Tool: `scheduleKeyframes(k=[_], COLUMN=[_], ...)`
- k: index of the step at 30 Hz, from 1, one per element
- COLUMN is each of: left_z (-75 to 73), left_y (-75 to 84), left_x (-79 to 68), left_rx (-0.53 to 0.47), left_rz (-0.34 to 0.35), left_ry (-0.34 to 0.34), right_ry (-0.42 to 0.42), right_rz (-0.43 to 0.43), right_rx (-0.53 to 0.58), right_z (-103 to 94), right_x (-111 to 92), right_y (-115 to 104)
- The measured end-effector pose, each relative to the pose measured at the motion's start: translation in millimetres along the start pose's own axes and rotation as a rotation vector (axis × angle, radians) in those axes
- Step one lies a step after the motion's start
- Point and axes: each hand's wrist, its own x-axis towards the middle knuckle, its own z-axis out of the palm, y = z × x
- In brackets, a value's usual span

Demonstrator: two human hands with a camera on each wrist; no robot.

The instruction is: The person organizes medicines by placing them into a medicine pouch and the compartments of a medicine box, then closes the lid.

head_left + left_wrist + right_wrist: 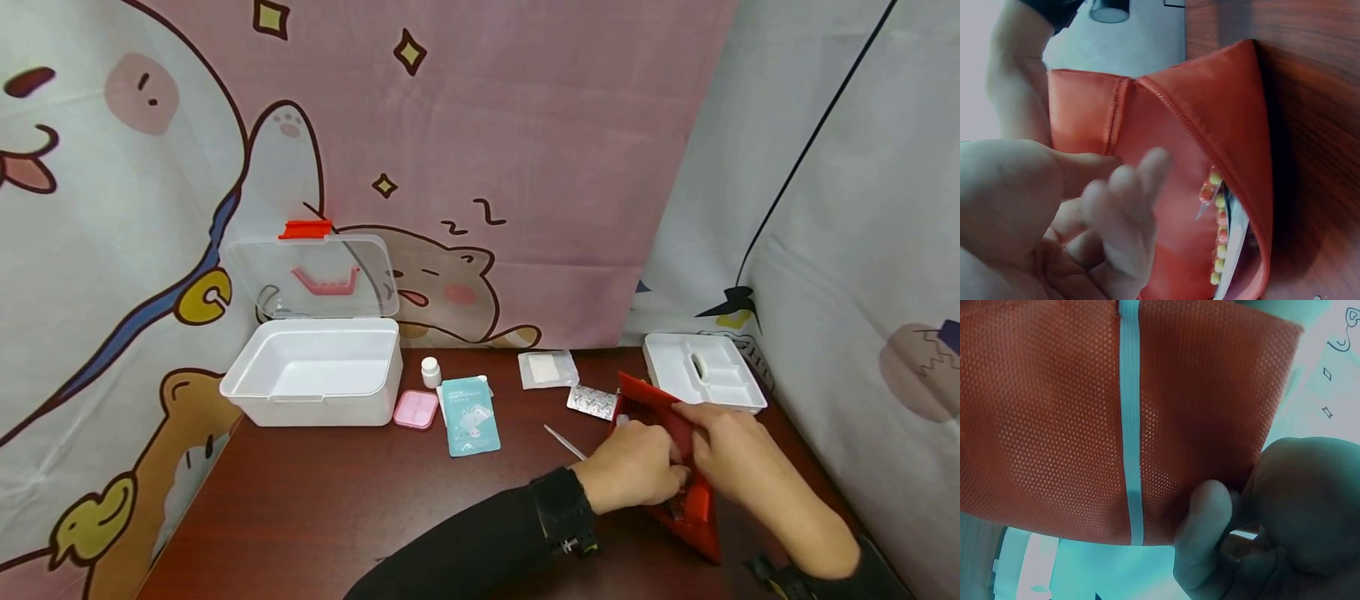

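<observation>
A red zip pouch (697, 529) stands unzipped at the right of the table, its mouth facing my left hand. My right hand (738, 446) grips its upper edge; in the right wrist view the thumb (1207, 509) presses on the mesh-textured outside, beside a pale strip (1130, 425). At the pouch's mouth is my left hand (637, 471), its fingers loosely bent and blurred in the left wrist view, with nothing seen between them. Inside lie a strip of red and yellow capsules (1221, 234) and a flat whitish item (1236, 244).
Behind the pouch stands a white compartment tray (671, 362). Left of it lie a silver blister pack (592, 402), a gauze packet (547, 369) and a thin pale stick (564, 442). Farther left are a teal sachet (471, 417), pink pillbox (415, 409), white bottle (431, 372) and open white box (315, 408).
</observation>
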Motion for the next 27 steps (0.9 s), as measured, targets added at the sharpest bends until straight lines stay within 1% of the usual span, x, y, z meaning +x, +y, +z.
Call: scheduleKeyframes(k=[3,7,10,15,18,22,25,27], left_z=[-4.1,-13.4,-21.7,-32.1,-34.9,-36.0,-32.6,-27.2], left_y=[-5.5,-17.2,-27.7,-49.9,-66.2,-89.2,-106.2,-118.1], left_x=[-1.0,-1.2,0.9,8.8,14.4,22.0,28.0,31.9], left_rx=[-0.061,-0.193,-0.276,-0.374,-0.382,-0.34,-0.308,-0.272], left_rz=[-0.008,-0.027,-0.042,-0.104,-0.136,-0.156,-0.168,-0.165], left_ry=[0.036,0.113,0.162,0.233,0.261,0.301,0.301,0.292], right_ry=[0.005,0.002,0.006,0.009,0.0,-0.017,-0.029,-0.03], right_rz=[0.003,0.007,-0.004,-0.012,-0.004,0.009,0.019,0.024], right_rx=[0.0,0.004,0.001,-0.008,-0.012,-0.02,-0.023,-0.02], right_z=[-0.2,-0.4,0.0,0.5,0.2,-0.5,-1.1,-1.2], right_x=[0.1,0.0,-0.3,-0.3,-0.3,0.0,0.0,0.1], right_y=[0.4,0.7,1.0,1.6,1.5,0.8,-0.1,-0.3])
